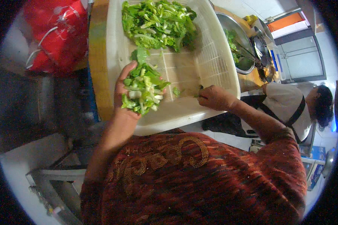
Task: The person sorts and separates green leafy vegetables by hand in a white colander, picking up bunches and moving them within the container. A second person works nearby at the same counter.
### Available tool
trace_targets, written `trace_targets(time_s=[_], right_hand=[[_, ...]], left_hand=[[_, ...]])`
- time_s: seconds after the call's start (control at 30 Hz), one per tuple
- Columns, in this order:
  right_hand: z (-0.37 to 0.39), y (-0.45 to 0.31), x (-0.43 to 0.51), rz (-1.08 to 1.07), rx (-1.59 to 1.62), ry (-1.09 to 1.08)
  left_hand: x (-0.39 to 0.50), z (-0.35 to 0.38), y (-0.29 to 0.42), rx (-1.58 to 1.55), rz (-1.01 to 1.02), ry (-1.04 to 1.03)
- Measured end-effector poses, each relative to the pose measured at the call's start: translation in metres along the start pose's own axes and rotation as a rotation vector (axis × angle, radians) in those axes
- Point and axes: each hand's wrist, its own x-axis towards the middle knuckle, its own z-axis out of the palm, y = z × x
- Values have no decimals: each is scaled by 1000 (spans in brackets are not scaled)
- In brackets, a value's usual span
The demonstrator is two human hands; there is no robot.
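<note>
A heap of cut leafy greens (145,90) rests in my left hand (121,84), palm up above the near left part of a white plastic basket (186,119). My right hand (215,97) is inside the basket's near right corner, its fingers pinched on a small dark green leaf scrap (198,91). A larger pile of cut greens (160,25) fills the far end of the basket. One loose leaf bit (176,91) lies on the slatted bottom between my hands.
Right of the basket, a steel bowl (242,70) holds more greens and tongs. Behind it stands a dark pan (260,45). A red bag (62,36) is at the left, beside the wooden tabletop (98,56). Another person (284,109) stands close on the right.
</note>
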Motion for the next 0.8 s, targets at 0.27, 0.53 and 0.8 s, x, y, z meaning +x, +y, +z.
trace_targets(time_s=[0.27,0.53,0.8], right_hand=[[-66,-70,29,249,892,278],[-104,-177,48,-108,-71,660],[-99,-135,-1,-173,156,1066]], left_hand=[[10,-11,-7,-52,-57,64],[6,-4,-14,-117,-68,-221],[-5,1,-12,90,-44,-146]])
